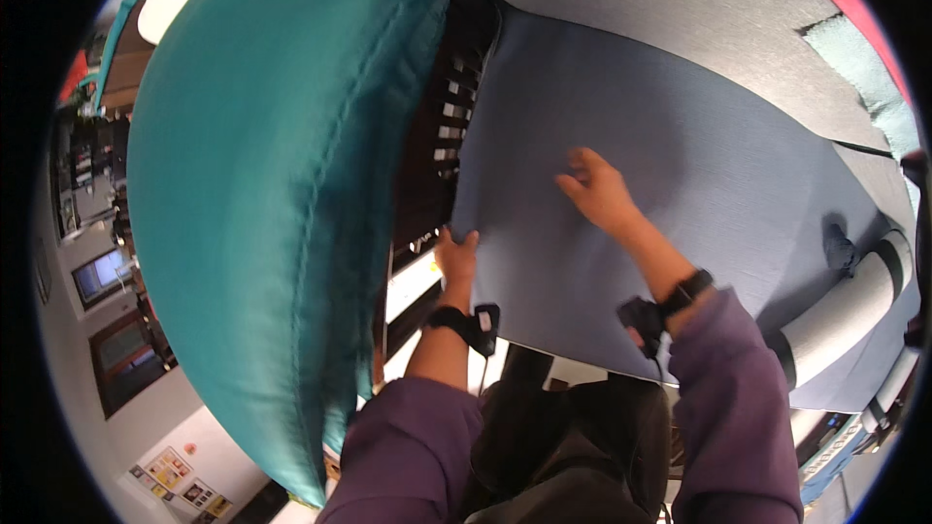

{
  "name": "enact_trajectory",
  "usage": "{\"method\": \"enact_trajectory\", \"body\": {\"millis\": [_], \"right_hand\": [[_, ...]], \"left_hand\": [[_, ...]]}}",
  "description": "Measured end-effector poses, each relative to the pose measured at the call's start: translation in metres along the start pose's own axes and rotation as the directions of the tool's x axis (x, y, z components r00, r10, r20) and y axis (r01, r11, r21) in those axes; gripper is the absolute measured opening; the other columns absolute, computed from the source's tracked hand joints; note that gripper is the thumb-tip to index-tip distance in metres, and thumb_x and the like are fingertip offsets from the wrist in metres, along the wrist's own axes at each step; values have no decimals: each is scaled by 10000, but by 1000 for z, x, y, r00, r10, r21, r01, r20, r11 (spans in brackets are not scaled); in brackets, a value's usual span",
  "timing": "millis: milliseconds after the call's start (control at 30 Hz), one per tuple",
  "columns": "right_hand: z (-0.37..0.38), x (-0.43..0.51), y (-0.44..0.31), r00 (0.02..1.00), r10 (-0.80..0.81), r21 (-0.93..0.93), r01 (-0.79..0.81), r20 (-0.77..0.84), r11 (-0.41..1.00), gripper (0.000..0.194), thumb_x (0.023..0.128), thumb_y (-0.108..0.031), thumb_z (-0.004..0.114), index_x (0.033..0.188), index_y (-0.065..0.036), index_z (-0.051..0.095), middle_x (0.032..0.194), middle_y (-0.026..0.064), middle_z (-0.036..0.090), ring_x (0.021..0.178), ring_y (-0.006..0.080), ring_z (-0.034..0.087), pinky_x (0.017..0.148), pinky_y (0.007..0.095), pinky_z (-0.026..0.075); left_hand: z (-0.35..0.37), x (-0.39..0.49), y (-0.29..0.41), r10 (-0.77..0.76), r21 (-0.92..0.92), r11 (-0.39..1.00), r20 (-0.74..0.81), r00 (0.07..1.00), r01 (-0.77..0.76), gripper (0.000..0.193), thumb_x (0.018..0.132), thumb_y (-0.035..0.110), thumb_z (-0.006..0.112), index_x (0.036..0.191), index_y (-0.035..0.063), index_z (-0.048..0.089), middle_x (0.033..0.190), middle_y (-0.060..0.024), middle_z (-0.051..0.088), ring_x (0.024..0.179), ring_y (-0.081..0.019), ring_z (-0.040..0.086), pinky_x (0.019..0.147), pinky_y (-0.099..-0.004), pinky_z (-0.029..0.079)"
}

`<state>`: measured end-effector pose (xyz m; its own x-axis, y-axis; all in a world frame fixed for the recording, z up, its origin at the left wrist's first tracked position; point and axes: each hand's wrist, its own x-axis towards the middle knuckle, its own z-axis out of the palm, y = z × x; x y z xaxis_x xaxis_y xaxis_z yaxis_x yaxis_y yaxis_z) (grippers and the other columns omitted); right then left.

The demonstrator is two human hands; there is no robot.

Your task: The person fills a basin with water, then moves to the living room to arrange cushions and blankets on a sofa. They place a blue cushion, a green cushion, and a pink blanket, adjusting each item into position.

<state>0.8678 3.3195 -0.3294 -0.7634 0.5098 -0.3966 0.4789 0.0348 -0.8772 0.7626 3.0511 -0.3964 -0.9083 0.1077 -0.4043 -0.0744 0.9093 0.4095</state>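
Observation:
A blue-grey fabric surface (553,233), which looks like upholstery or a mat, spreads before me. At its left edge my left hand (456,256) has its thumb and fingers on the border; I take it to be gripping that edge. Above the middle of the fabric is my right hand (597,185), slightly blurred, fingers curled apart with nothing between them. Whether it touches the surface cannot be told. Beside the left hand bulges a large teal cushion or cover (240,182) with a stitched seam. Both wrists wear straps with small dark devices.
Dark wooden slats (422,160) show in the gap between teal cover and grey fabric. A light grey padded panel (655,7) rises at the top. At the right lie a grey roll with dark bands (837,313), a small dark-blue item (839,247) and pale green cloth (848,62).

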Motion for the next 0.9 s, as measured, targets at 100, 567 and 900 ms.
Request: {"method": "enact_trajectory", "body": {"millis": [100,567,900], "right_hand": [[44,69,-26,969,52,-135,-86,-242,987,641,738,-324,679,1205,23,409,1133,215,523,972,338,571,826,387,466],[84,153,-33,931,-48,205,130,-363,970,354,728,-110,548,1060,10,520,956,262,587,924,411,553,818,449,438],[84,166,-11,985,-170,259,164,0,952,391,798,-122,495,1181,-42,496,1114,190,559,1061,363,500,896,430,406]], "left_hand": [[7,-39,41,473,164,876,-120,873,-453,208,735,125,618,796,-35,499,800,-211,525,789,-397,505,714,-469,397],[-46,-30,37,255,-30,965,-86,963,-259,177,864,155,527,895,-16,557,795,-190,600,709,-293,588,659,-350,459],[-1,-26,17,190,119,979,-207,960,-168,370,810,135,556,1120,-34,446,1153,-251,422,1071,-378,416,905,-443,328]]}}
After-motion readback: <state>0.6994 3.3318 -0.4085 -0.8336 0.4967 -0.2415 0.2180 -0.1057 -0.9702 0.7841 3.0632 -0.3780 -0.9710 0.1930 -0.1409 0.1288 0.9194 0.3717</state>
